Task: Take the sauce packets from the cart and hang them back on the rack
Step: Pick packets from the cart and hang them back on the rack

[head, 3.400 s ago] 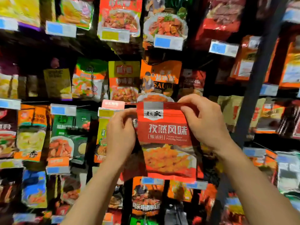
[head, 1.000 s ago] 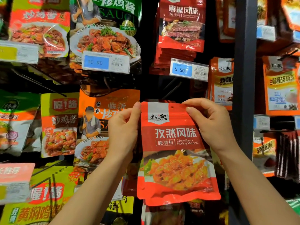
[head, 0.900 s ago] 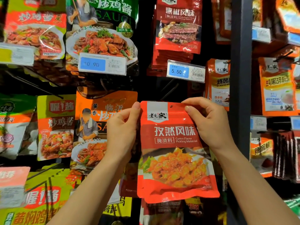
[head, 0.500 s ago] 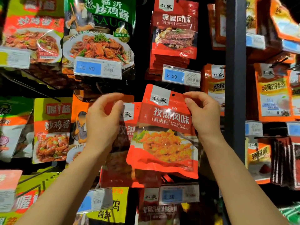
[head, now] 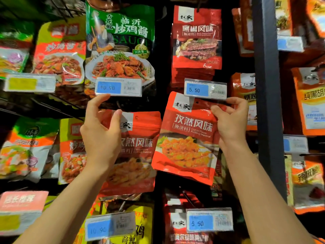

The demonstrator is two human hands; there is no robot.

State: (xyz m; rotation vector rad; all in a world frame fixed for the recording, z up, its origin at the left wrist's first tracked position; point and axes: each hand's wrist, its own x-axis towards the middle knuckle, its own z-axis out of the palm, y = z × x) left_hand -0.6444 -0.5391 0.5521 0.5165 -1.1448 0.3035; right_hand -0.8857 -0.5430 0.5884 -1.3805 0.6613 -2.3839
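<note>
My right hand (head: 230, 120) pinches the top right corner of a red cumin-flavour sauce packet (head: 186, 143). The packet hangs tilted, and its top edge with the hang hole sits just under a 5.50 price tag (head: 204, 89). My left hand (head: 100, 136) grips the top left corner of a second, identical red packet (head: 139, 155), thumb in front and fingers raised above it. The two packets are side by side, their edges nearly touching. The rack (head: 163, 106) is dark wire, and the hook behind the tag is hidden. The cart is out of view.
Black-pepper red packets (head: 197, 37) hang above the tag, and a green sauce bag (head: 121, 44) hangs upper left with a 10.90 tag (head: 117, 87). A dark upright post (head: 265, 103) stands close right of my right hand. More packets and a lower 5.50 tag (head: 209, 221) hang below.
The two red packets, earlier held as one stack, are now apart. The right-hand packet rose toward the 5.50 tag, and my left hand closed on the second packet at the left.
</note>
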